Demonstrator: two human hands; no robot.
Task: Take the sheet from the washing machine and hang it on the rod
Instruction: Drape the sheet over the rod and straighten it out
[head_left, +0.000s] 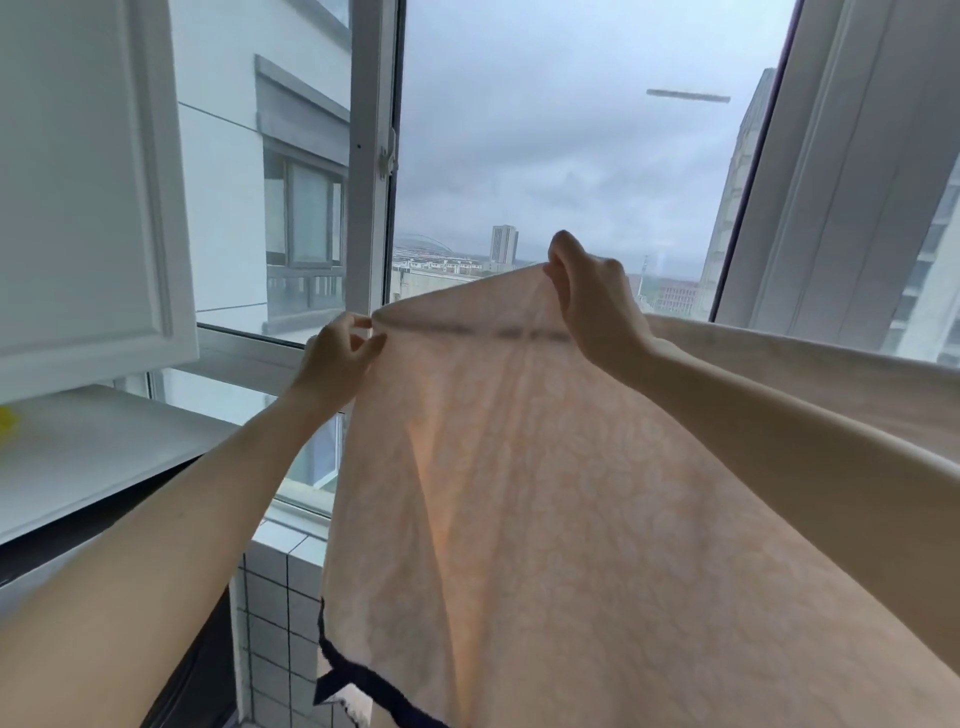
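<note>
Left hand (340, 348) pinches the top edge of the peach sheet (545, 493). Right hand (592, 296) grips the same edge higher. Sheet drapes before the window (371, 156).

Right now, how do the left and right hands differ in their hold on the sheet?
The right hand sits higher, bunching the pale peach patterned sheet into a peak at its top edge. The left hand sits lower and further left, pinching the edge with its fingers. The right is seen from its back; the left shows its fingers side-on. Both grip the same top edge in front of the window.
</note>
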